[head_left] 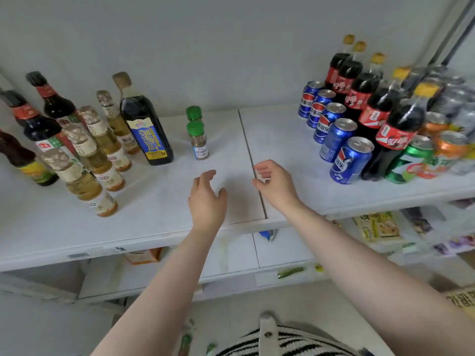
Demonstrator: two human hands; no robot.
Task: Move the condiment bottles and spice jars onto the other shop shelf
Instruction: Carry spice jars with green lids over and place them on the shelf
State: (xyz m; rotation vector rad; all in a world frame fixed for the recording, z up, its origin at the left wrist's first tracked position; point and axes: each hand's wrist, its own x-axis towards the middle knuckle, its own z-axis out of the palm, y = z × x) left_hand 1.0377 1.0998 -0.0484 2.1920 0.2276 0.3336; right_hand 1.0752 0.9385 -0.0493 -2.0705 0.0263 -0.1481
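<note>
Two green-capped spice jars stand one behind the other on the left white shelf [144, 217]; the nearer spice jar [198, 141] has a blue and white label, the farther spice jar [193, 113] shows mostly its cap. A tall dark bottle with a blue and yellow label [144, 124] stands left of them. Further left are several pale yellow condiment bottles [102, 150] and dark sauce bottles [48, 119]. My left hand [207, 196] hovers over the shelf in front of the jars, fingers relaxed, holding nothing. My right hand [275, 183] hangs loosely curled over the seam between shelves, also holding nothing.
The right shelf [282, 150] carries blue cola cans [341, 142], cola bottles with yellow caps [370, 104], and green and orange cans [421, 155] at its right. Lower shelves hold snack packets [380, 227]. A bare strip of shelf lies around the seam [253, 165].
</note>
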